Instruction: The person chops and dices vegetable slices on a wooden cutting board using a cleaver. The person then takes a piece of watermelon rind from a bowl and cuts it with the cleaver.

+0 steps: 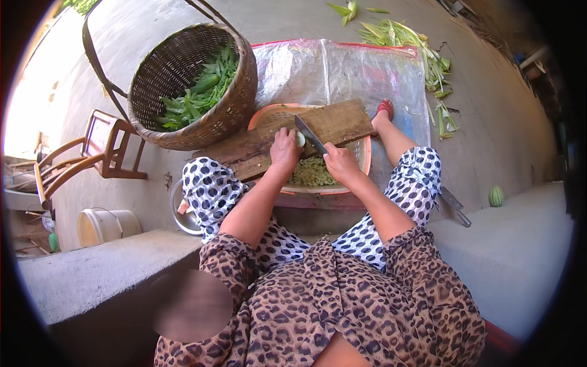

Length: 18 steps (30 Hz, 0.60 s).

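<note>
My left hand [285, 149] presses a pale green vegetable [300, 139], its cut face turned to the right, against a thick wooden board [339, 120]. My right hand [341, 163] grips the handle of a kitchen knife [308, 132], whose dark blade points up and left just beside the cut face. The board lies slantwise across an orange-rimmed basin [368, 158]. Chopped pale green pieces [314, 172] are heaped in the basin below the board. Most of the vegetable is hidden under my left fingers.
A woven basket [245, 103] with green leaves and a cucumber-like vegetable [206, 84] stands at left, near a wooden chair [103, 147] and a white bucket [110, 227]. A plastic sheet [298, 69] lies beneath. Corn husks [431, 59], a cleaver [453, 202] and a small striped melon [495, 196] are at right.
</note>
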Tool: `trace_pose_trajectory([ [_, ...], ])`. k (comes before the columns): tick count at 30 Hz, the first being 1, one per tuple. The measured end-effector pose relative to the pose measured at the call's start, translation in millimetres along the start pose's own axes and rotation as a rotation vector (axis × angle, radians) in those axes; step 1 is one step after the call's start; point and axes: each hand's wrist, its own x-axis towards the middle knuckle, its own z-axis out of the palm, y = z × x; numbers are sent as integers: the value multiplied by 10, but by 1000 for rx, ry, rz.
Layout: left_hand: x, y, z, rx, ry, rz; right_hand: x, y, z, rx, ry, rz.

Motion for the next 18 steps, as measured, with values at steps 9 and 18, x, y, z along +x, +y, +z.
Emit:
trace_pose_trajectory([
  [9, -16, 2, 114, -70, 20, -45, -44, 5, 92, -97, -42, -3],
  [18, -89, 171, -70, 3, 36, -13, -156, -88, -127, -139, -5, -82],
])
